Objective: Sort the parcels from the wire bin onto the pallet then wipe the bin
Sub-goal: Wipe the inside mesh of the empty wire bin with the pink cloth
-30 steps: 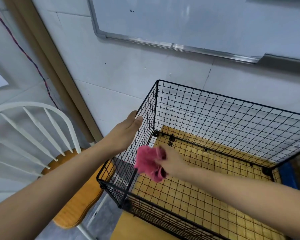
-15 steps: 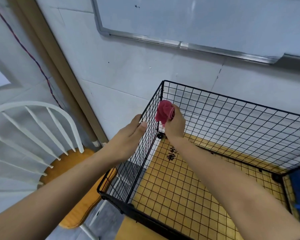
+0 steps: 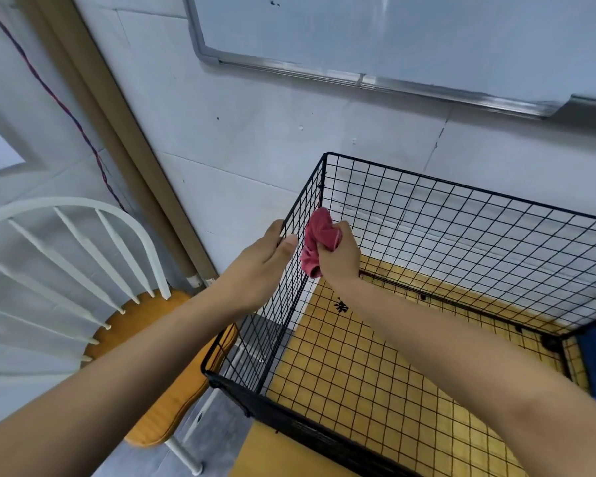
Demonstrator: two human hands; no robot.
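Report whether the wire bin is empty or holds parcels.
Empty in the part shown: the wire bin holds no parcels, only bare mesh floor over a yellow surface. Its near right part is hidden.

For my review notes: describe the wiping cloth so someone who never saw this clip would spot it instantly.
Find the black wire bin below the whiteboard on the wall. At its far left corner, just inside the left mesh wall, the right hand grips a bunched pink cloth. It is the only soft, pink thing among the black wire.
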